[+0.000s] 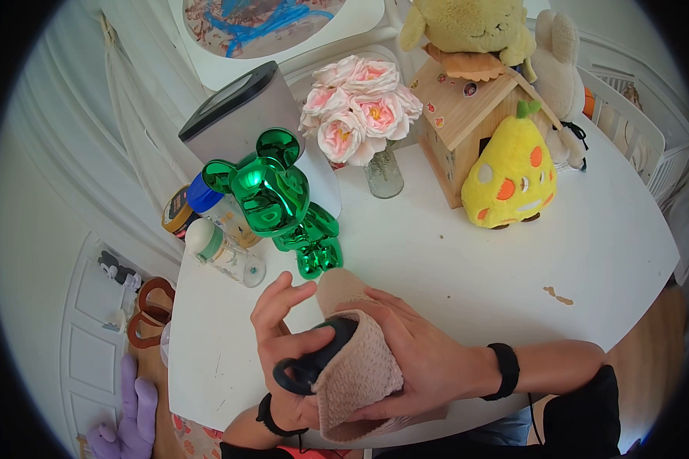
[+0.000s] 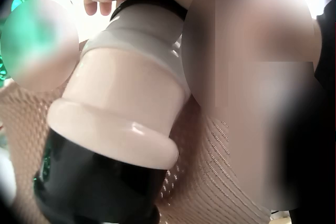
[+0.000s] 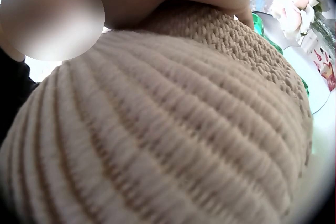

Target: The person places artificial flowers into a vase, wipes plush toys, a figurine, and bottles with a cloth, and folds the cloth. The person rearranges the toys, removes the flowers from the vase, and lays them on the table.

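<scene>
In the head view my left hand (image 1: pixel 278 348) holds a bottle (image 1: pixel 328 353) at its dark top, which has a loop. The thumb lies across that top, while other fingers stick up beyond it. In the left wrist view the bottle (image 2: pixel 123 85) shows pale pink and grey sections with a glossy black part. My right hand (image 1: pixel 440 359) grips a beige knitted cloth (image 1: pixel 360 375) from the right, fingers spread over it. The knit curves around the bottle, hiding much of it. Close up in the right wrist view, the knit (image 3: pixel 173 113) shows thick ribs and a textured weave.
A shiny green bear figure (image 1: pixel 272 195) stands just beyond my hands, beside a clear baby bottle (image 1: pixel 226 252) and jars. Farther back are a vase of pink flowers (image 1: pixel 384 174), a wooden house (image 1: pixel 455 107) and a yellow pear plush (image 1: pixel 511 176) on the white table (image 1: pixel 497 291).
</scene>
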### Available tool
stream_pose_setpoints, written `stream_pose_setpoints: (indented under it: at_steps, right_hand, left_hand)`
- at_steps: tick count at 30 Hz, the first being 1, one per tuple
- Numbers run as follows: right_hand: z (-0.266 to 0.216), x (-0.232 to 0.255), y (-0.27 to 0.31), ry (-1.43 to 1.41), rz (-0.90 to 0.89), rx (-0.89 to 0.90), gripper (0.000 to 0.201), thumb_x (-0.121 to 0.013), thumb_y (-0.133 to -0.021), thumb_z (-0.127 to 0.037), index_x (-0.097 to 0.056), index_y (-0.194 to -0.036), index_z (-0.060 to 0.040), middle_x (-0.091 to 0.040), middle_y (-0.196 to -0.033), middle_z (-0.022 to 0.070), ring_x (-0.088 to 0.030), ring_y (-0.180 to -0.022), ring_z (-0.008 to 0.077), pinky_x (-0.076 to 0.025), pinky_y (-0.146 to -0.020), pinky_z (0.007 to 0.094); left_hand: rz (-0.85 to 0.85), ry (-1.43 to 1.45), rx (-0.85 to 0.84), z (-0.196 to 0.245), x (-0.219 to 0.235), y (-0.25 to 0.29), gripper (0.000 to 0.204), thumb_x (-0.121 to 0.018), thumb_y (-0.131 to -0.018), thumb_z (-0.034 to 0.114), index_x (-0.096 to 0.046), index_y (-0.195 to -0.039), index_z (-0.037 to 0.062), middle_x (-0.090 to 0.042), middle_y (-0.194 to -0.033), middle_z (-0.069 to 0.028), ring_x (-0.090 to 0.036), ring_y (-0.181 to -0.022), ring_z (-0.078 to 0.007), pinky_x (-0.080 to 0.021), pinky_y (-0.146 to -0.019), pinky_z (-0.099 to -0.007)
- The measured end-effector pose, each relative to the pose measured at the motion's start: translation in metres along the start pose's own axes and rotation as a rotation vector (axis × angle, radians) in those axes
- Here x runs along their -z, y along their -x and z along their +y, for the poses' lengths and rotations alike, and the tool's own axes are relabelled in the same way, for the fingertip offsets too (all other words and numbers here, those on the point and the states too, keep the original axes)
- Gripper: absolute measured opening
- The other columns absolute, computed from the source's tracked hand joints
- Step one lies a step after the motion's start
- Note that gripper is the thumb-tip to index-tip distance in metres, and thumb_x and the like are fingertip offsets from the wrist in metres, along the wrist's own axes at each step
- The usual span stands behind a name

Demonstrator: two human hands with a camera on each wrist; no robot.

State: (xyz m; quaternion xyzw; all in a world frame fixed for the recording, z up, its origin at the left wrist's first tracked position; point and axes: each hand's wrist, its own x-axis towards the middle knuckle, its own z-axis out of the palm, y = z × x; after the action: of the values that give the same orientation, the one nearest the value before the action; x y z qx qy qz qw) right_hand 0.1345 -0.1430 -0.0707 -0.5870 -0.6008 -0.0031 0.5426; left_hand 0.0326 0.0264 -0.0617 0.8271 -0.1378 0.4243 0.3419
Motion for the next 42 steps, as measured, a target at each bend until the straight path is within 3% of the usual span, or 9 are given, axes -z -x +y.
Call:
stream_pose_setpoints:
  at_steps: [6,11,17,21,26,31,35,36,42]
  right_hand:
    - [-0.002,0.006,0.004,-0.159,-0.137,-0.093,0.077,-0.078,-0.083,-0.041,-0.041,-0.131,0.0069,-0.058,-0.110,0.0268,-0.063,-0.097,0.0418,-0.052,-0.082,0.0454]
    - [0.000,0.000,0.006,-0.204,-0.116,-0.087,0.072,-0.078,-0.082,-0.037,-0.044,-0.130,0.0050,-0.057,-0.114,0.0248,-0.062,-0.100,0.0418,-0.051,-0.086,0.0458]
    - [0.002,-0.008,0.009,-0.185,-0.025,0.009,0.062,-0.078,-0.079,-0.024,-0.051,-0.128,0.0020,-0.058,-0.119,0.0183,-0.058,-0.111,0.0379,-0.048,-0.097,0.0444]
    - [0.001,-0.008,0.007,-0.053,0.047,0.224,0.055,-0.079,-0.073,-0.014,-0.057,-0.121,0.0013,-0.059,-0.118,0.0153,-0.058,-0.111,0.0352,-0.047,-0.100,0.0455]
    - [-0.001,-0.014,0.009,-0.151,0.099,0.221,0.049,-0.079,-0.073,-0.012,-0.058,-0.116,0.0005,-0.058,-0.111,0.0152,-0.058,-0.106,0.0336,-0.049,-0.097,0.0453]
    - [-0.015,0.001,0.005,-0.322,0.115,0.062,0.040,-0.076,-0.079,-0.011,-0.057,-0.113,-0.0012,-0.057,-0.108,0.0134,-0.059,-0.099,0.0339,-0.050,-0.085,0.0414]
    - [-0.034,0.014,0.001,-0.532,0.164,-0.216,0.014,-0.065,-0.094,-0.008,-0.060,-0.107,-0.0021,-0.062,-0.098,0.0102,-0.061,-0.088,0.0223,-0.050,-0.079,0.0340]
    - [-0.030,0.016,-0.001,-0.640,0.168,-0.194,0.009,-0.060,-0.099,-0.008,-0.062,-0.105,-0.0011,-0.064,-0.094,0.0087,-0.060,-0.085,0.0155,-0.050,-0.078,0.0308]
    - [-0.016,0.007,0.002,-0.897,0.324,-0.236,0.015,-0.054,-0.103,-0.011,-0.060,-0.112,0.0004,-0.066,-0.097,0.0080,-0.063,-0.089,0.0141,-0.051,-0.079,0.0303]
  left_hand:
    - [-0.338,0.141,0.036,0.007,0.003,-0.010,0.050,-0.046,-0.100,0.051,-0.064,-0.101,0.0036,-0.056,-0.134,-0.0260,-0.039,-0.134,-0.0481,-0.030,-0.110,-0.0561]
    - [-0.367,0.229,-0.012,-0.006,-0.010,-0.004,0.052,-0.038,-0.103,0.052,-0.061,-0.103,0.0049,-0.055,-0.135,-0.0270,-0.040,-0.136,-0.0474,-0.033,-0.109,-0.0553]
    - [-0.106,0.456,-0.044,-0.009,-0.028,0.005,0.062,-0.041,-0.101,0.063,-0.044,-0.125,0.0062,-0.054,-0.132,-0.0314,-0.048,-0.128,-0.0443,-0.038,-0.107,-0.0552]
    - [-0.167,0.530,-0.001,-0.001,-0.028,0.007,0.061,-0.050,-0.100,0.057,-0.040,-0.129,0.0045,-0.051,-0.133,-0.0319,-0.051,-0.126,-0.0422,-0.041,-0.106,-0.0546]
    - [-0.149,0.384,-0.088,-0.005,-0.029,0.009,0.073,-0.068,-0.090,0.054,-0.039,-0.133,0.0033,-0.052,-0.132,-0.0312,-0.050,-0.126,-0.0442,-0.039,-0.107,-0.0566]
    - [-0.230,0.498,-0.036,-0.004,-0.032,0.005,0.093,-0.078,-0.080,0.057,-0.034,-0.141,0.0029,-0.051,-0.133,-0.0319,-0.048,-0.128,-0.0454,-0.035,-0.110,-0.0582]
    - [-0.216,0.607,0.014,-0.006,-0.036,0.008,0.104,-0.079,-0.074,0.066,-0.034,-0.141,0.0019,-0.047,-0.137,-0.0299,-0.045,-0.131,-0.0444,-0.031,-0.113,-0.0592]
    - [-0.255,0.541,0.031,-0.010,-0.033,0.009,0.106,-0.077,-0.072,0.070,-0.030,-0.140,0.0038,-0.047,-0.137,-0.0293,-0.045,-0.132,-0.0445,-0.031,-0.113,-0.0600]
    - [-0.259,0.241,0.103,-0.016,-0.035,0.009,0.101,-0.059,-0.080,0.081,-0.030,-0.138,0.0038,-0.042,-0.143,-0.0255,-0.041,-0.136,-0.0392,-0.024,-0.117,-0.0567]
